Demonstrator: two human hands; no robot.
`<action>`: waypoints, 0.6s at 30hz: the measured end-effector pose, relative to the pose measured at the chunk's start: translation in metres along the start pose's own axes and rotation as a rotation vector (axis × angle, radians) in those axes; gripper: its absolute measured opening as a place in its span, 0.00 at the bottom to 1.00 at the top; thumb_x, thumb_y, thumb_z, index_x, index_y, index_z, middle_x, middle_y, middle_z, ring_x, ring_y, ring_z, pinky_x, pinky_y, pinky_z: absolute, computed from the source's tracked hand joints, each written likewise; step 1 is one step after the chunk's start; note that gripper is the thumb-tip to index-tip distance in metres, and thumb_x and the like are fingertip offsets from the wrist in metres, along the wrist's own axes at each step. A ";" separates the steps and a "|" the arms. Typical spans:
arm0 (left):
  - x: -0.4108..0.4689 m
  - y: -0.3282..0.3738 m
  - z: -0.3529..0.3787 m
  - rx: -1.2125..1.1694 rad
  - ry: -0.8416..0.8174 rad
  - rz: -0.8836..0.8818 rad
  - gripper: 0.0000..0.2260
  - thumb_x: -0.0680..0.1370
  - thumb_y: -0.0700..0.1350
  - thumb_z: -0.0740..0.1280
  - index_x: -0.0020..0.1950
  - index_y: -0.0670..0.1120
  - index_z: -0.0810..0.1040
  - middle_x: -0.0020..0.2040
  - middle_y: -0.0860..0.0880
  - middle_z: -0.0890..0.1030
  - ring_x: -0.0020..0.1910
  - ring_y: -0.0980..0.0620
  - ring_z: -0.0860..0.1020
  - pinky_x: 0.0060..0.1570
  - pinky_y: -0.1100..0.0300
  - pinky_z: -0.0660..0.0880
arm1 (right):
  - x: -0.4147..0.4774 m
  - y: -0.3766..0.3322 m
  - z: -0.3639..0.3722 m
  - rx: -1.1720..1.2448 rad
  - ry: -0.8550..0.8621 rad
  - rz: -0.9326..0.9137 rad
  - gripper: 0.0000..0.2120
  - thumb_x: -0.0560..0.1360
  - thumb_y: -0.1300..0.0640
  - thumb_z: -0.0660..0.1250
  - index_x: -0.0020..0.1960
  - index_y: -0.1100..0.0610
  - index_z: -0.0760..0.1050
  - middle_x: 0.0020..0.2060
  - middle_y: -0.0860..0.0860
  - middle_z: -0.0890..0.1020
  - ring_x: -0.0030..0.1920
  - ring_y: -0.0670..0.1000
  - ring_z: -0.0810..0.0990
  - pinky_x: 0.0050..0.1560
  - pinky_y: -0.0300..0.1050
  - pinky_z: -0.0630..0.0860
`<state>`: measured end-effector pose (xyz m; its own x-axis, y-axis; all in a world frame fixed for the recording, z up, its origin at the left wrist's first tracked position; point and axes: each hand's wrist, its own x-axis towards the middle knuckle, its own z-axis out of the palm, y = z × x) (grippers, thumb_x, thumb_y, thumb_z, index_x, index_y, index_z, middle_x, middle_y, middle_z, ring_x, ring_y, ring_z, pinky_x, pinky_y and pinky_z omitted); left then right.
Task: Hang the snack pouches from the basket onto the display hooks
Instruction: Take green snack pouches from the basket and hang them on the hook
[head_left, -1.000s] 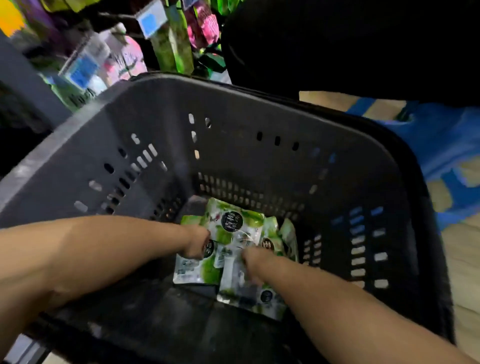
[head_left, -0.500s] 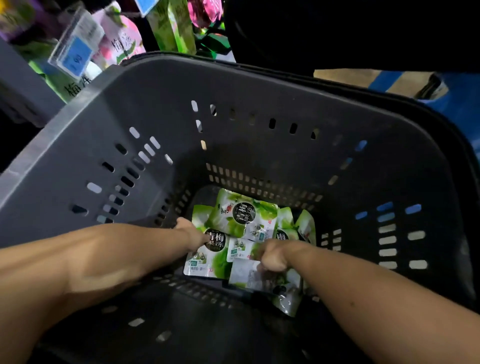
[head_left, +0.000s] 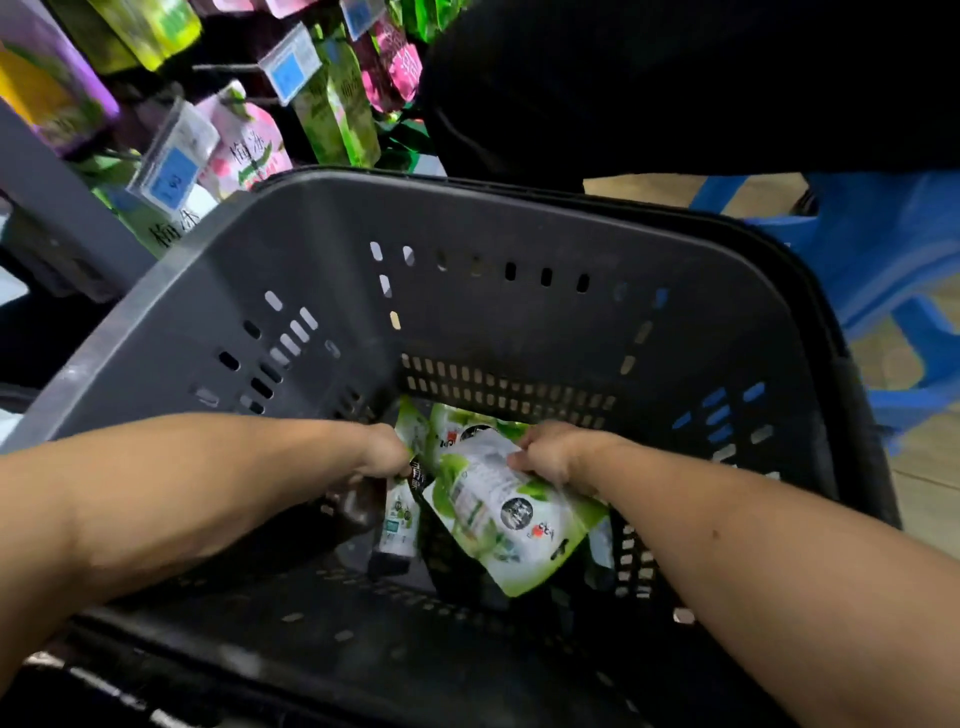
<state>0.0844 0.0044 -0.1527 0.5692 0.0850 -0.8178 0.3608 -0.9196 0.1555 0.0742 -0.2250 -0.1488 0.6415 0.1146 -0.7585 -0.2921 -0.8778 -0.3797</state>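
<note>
In a shop aisle, pink and green packs (head_left: 244, 150) and blue price tags (head_left: 174, 171) hanging at upper left, blue stool (head_left: 883, 270) at right. Both arms down inside the grey basket (head_left: 467, 223). Right hand (head_left: 550, 452): fingers pinching the top edge of a green-and-white snack pouch (head_left: 498, 514), held tilted. Left hand (head_left: 382, 452): fingers gripping a second pouch (head_left: 402, 514), hanging edge-on. More pouches (head_left: 457, 426) underneath, by the far wall.
</note>
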 end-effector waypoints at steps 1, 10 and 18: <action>-0.008 0.002 -0.009 0.029 0.024 0.041 0.06 0.80 0.44 0.69 0.46 0.42 0.76 0.43 0.44 0.79 0.44 0.44 0.78 0.45 0.53 0.78 | -0.005 -0.003 -0.005 0.024 0.031 -0.002 0.25 0.81 0.46 0.67 0.74 0.56 0.72 0.71 0.55 0.75 0.68 0.57 0.75 0.66 0.45 0.72; -0.073 -0.012 -0.078 -0.270 0.208 0.385 0.14 0.72 0.41 0.69 0.56 0.37 0.77 0.46 0.43 0.82 0.45 0.48 0.79 0.49 0.56 0.75 | -0.049 -0.042 -0.024 0.729 -0.051 -0.068 0.11 0.82 0.66 0.60 0.60 0.69 0.76 0.44 0.63 0.86 0.38 0.59 0.86 0.49 0.58 0.85; -0.097 -0.042 -0.091 -0.821 0.308 0.396 0.14 0.82 0.29 0.58 0.51 0.43 0.79 0.52 0.40 0.84 0.45 0.45 0.82 0.46 0.52 0.80 | -0.058 -0.039 -0.024 0.801 -0.156 -0.161 0.10 0.79 0.65 0.69 0.56 0.70 0.74 0.47 0.64 0.86 0.45 0.58 0.88 0.52 0.52 0.85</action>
<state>0.0813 0.0695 -0.0301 0.8875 0.0304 -0.4598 0.4391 -0.3580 0.8240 0.0650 -0.2081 -0.0772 0.6300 0.3258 -0.7050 -0.6596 -0.2546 -0.7071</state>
